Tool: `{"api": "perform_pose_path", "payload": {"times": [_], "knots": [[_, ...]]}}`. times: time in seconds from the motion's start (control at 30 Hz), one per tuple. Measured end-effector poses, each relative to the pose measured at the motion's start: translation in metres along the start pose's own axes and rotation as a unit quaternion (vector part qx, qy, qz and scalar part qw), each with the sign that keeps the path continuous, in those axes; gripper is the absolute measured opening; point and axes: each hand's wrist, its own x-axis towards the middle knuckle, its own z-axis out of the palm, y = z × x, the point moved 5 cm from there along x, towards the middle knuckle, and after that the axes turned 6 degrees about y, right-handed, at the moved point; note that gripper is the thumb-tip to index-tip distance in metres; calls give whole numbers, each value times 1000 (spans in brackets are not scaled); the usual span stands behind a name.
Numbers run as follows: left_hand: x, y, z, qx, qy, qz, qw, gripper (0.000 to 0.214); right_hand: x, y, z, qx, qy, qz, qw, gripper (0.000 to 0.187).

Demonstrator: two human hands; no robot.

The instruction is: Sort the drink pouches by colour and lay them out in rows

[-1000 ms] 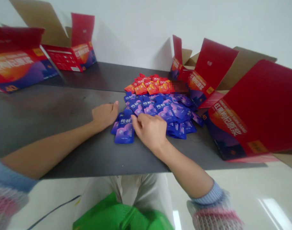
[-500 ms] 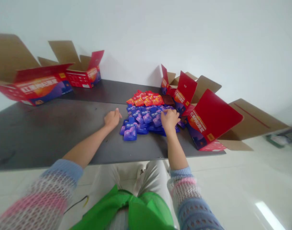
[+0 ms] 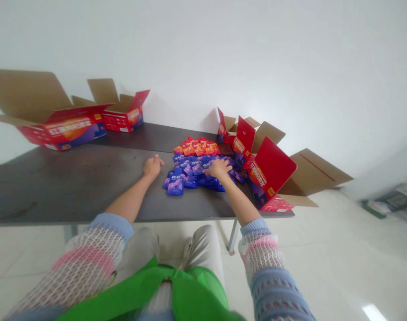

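A heap of purple pouches (image 3: 192, 167) lies on the dark table, with orange-red pouches (image 3: 198, 149) piled right behind it. My right hand (image 3: 220, 168) rests over the right part of the purple heap, fingers spread and touching the top pouches; no pouch is seen lifted. To the left of the heap, my left hand (image 3: 152, 167) is at the table top with its fingers curled in, and nothing shows in it. One purple pouch (image 3: 175, 185) lies at the front left of the heap, printed face up.
Open red cartons (image 3: 257, 183) with raised flaps line the table's right side. Two more cartons, a large one (image 3: 73, 129) and a smaller one (image 3: 123, 117), stand open at the back left. A dark brown block (image 3: 226, 149) lies beside the orange-red pouches. The wall is behind the table (image 3: 90, 178).
My right hand has moved left over the purple pouches and its fingers have spread. My left hand stays curled beside the heap. The camera view has shifted.
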Motion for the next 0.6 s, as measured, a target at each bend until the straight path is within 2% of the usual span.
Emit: {"api": "perform_pose_path", "payload": {"times": [0.2, 0.4, 0.53, 0.6], "knots": [[-1, 1, -2, 0, 2, 24, 1000, 59, -4, -8, 8, -11, 32, -21, 999, 80], [-1, 0, -1, 3, -2, 36, 999, 56, -1, -10, 13, -9, 50, -9, 999, 82], [0, -1, 0, 6, 7, 31, 999, 56, 7, -9, 9, 9, -7, -13, 1000, 51], [-1, 0, -2, 4, 14, 31, 999, 56, 9, -8, 3, 25, -1, -28, 999, 43]]}}
